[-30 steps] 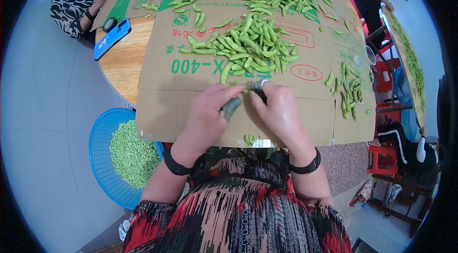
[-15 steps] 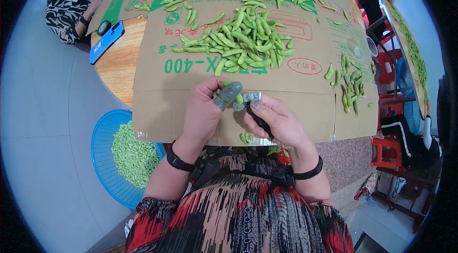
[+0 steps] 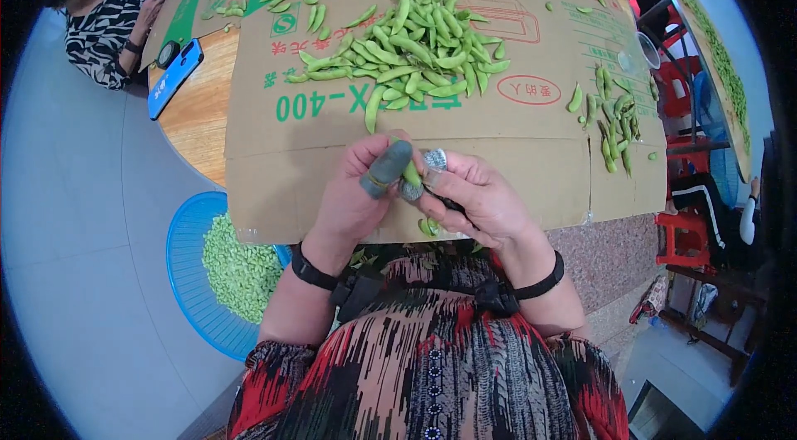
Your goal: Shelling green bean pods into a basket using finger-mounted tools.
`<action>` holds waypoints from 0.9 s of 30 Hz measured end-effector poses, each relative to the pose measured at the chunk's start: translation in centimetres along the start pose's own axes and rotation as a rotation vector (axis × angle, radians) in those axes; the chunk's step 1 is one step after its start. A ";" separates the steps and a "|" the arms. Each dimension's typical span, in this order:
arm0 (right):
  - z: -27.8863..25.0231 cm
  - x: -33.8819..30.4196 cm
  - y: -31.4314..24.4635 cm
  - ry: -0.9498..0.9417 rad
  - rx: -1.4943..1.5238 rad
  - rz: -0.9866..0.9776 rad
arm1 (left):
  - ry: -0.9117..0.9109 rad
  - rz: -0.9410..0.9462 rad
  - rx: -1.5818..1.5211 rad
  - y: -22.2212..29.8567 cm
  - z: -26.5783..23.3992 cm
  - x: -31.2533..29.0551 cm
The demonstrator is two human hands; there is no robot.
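My left hand (image 3: 344, 191) is closed in a pinch on a green soybean pod (image 3: 413, 173). A grey-green rubber finger cover (image 3: 388, 168) sits on its thumb. Close against it, my right hand (image 3: 486, 195) is closed around a slim black object (image 3: 452, 206), mostly hidden by the fingers, so its kind is unclear. A silvery wrap (image 3: 434, 159) covers one of that hand's fingertips. Just beyond both hands, a heap of soybean pods (image 3: 423, 46) lies on the printed cardboard (image 3: 332, 162). Bits of pod (image 3: 428, 227) rest at the near cardboard edge.
A blue basket (image 3: 187, 274) of shelled beans (image 3: 237, 266) stands low at the left. Darker pods (image 3: 614, 124) lie to the right. A blue phone (image 3: 174, 79) is on the wooden table (image 3: 199, 108). One person sits far left; others are at a table on the right.
Both hands have drawn closer together, and the pod now meets the right fingertips. The black object has become more hidden beneath the right hand. The view has shifted slightly.
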State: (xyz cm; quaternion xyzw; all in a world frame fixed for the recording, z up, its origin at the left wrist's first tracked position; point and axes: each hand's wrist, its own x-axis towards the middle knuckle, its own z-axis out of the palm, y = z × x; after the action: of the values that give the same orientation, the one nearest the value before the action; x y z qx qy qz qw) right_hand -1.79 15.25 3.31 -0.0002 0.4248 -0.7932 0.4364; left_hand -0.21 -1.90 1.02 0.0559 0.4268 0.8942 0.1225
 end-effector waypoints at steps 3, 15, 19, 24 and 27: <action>-0.5 0.6 0.9 0.167 -0.595 -0.275 | 0.153 0.038 0.239 -1.0 -0.3 0.0; -0.7 0.5 -0.4 0.153 -0.345 -0.290 | 0.184 0.136 0.244 -1.0 0.1 -0.2; -0.9 0.1 -0.6 0.375 -0.730 -0.531 | 0.254 0.233 0.833 -1.4 1.0 0.0; -0.8 0.0 -0.6 0.561 -1.176 -0.578 | 0.164 0.283 1.123 -1.3 1.7 0.1; -1.0 0.0 -0.5 0.554 -1.165 -0.558 | 0.076 0.506 1.319 -1.9 1.5 0.2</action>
State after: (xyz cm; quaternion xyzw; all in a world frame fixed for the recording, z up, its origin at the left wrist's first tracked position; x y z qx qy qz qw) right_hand -2.53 16.08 3.01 -0.1410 0.8602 -0.4896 0.0213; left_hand 0.21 0.42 0.49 0.1848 0.8575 0.4515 -0.1635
